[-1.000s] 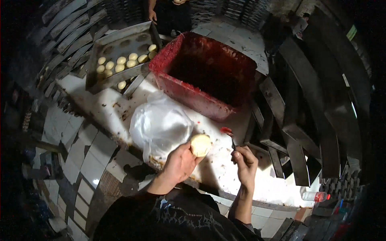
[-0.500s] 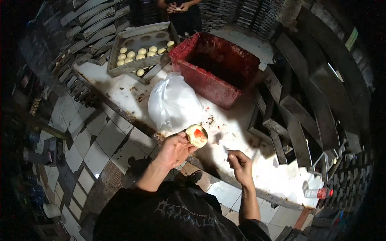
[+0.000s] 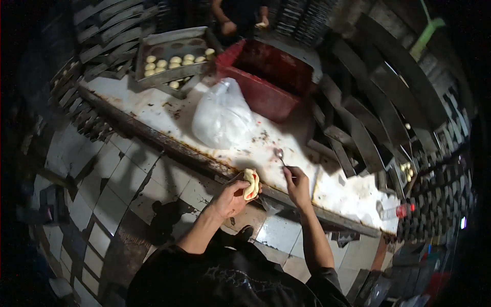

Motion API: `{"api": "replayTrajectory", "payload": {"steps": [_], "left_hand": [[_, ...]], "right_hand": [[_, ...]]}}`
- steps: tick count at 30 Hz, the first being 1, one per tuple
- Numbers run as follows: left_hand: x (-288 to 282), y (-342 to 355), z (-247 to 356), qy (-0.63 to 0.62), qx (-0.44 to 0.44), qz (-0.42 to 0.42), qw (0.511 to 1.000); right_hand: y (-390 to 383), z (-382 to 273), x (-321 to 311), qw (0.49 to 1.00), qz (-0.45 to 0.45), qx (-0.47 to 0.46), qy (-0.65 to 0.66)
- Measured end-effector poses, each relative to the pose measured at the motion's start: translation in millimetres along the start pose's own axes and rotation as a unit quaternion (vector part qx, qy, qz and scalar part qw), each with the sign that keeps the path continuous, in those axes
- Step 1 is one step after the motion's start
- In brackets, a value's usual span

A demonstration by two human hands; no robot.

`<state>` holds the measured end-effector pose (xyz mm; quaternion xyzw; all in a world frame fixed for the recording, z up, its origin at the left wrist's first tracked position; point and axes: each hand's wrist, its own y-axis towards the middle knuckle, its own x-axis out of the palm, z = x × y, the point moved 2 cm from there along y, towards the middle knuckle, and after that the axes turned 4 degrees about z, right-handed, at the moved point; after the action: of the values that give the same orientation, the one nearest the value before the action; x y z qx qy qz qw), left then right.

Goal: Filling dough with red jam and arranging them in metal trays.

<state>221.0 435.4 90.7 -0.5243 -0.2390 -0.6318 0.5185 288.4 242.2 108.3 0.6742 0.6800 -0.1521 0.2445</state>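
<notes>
My left hand (image 3: pixel 231 198) is closed round a pale piece of dough (image 3: pixel 251 184), held up in front of the table's near edge. The dough is folded over, and red filling shows along its opening. In my right hand (image 3: pixel 298 188), fingers closed, is a metal spoon (image 3: pixel 279 154), its bowl pointing away over the white table top. A tied, see-through plastic bag (image 3: pixel 223 120) of white contents sits beyond my left hand. Behind it stands a red tub (image 3: pixel 259 95), its inside dark.
A metal tray (image 3: pixel 169 77) at the far left holds several pale dough balls. Dark metal trays (image 3: pixel 353 130) are stacked on the right, near a clear bottle with a red cap (image 3: pixel 400 211). Another person's hand (image 3: pixel 228 27) shows beyond the tub. Crumbs are scattered across the white table (image 3: pixel 153 105).
The dough, a flat open round before, is now folded over its red filling in my left hand. The spoon now points farther out over the table. My view has shifted.
</notes>
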Motion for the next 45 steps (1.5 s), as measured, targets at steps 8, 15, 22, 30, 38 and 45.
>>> {"api": "replayTrajectory", "payload": {"steps": [8, 15, 22, 30, 38, 45], "left_hand": [[32.2, 12.0, -109.5, 0.044, -0.137, -0.070, 0.987], [120.2, 16.4, -244.1, 0.022, -0.187, -0.062, 0.980], [124.9, 60.8, -304.0, 0.476, -0.151, -0.192, 0.845], [152.1, 153.8, -321.3, 0.176, -0.243, -0.010, 0.954], [185.8, 246.4, -339.2, 0.432, -0.262, -0.309, 0.806], [187.5, 278.6, -372.4, 0.193, -0.475, -0.234, 0.826]], "right_hand": [[-83.5, -38.9, -92.4, 0.978, -0.085, -0.190, -0.035], [-183.3, 46.4, -202.8, 0.942, 0.012, -0.240, -0.234], [-166.6, 104.1, -285.7, 0.971, -0.132, 0.123, 0.155], [-127.4, 138.8, -285.5, 0.977, 0.125, -0.097, -0.142], [-70.3, 171.3, -362.2, 0.989, 0.023, 0.140, 0.026], [-49.5, 197.5, -395.7, 0.994, -0.066, 0.077, 0.034]]}}
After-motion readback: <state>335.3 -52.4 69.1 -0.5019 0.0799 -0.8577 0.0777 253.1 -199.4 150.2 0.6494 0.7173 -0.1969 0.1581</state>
